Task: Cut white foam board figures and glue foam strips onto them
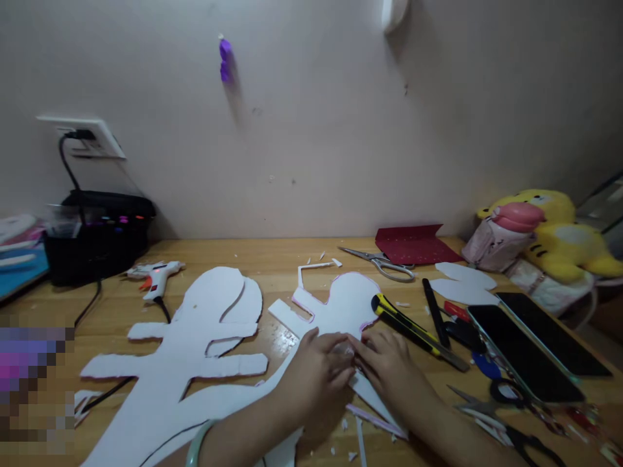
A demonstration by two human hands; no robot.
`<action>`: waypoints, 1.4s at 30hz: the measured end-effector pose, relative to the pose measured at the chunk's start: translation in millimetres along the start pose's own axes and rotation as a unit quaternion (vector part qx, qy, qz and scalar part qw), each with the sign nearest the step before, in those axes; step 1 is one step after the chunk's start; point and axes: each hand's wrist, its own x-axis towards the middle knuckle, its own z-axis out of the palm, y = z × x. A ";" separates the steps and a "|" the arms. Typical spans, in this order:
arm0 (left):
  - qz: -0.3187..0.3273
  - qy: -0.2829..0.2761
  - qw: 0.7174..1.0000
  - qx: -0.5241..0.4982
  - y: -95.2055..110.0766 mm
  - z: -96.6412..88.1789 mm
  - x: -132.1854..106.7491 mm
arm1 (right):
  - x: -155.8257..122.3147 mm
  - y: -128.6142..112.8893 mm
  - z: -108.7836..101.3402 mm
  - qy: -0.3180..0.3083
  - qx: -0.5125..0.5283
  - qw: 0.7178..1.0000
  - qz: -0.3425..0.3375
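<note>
Wooden tabletop, grey wall, white cutout

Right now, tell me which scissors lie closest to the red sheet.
The silver scissors, right beside the red sheet; the black-handled scissors lie far from it, at the front right.

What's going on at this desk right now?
Someone's left hand and right hand are close together over a white cut-out with a rounded end; what the fingertips grip is unclear. A yellow-and-black cutter lies to the right. A larger white shape lies left, with a glue gun beyond it.
</note>
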 end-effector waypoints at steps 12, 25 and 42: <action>-0.067 -0.095 0.993 -0.010 -8.8 -17.2 9.0 | -3.3 2.2 14.5 0.158 0.026 0.985 -0.068; -0.079 -0.098 0.992 -0.005 -7.2 -19.0 9.6 | -6.5 -2.4 9.7 0.172 0.058 0.981 -0.063; -0.079 -0.096 0.992 -0.004 -9.0 -18.3 7.5 | -9.5 16.4 -41.4 0.027 -0.071 0.992 -0.100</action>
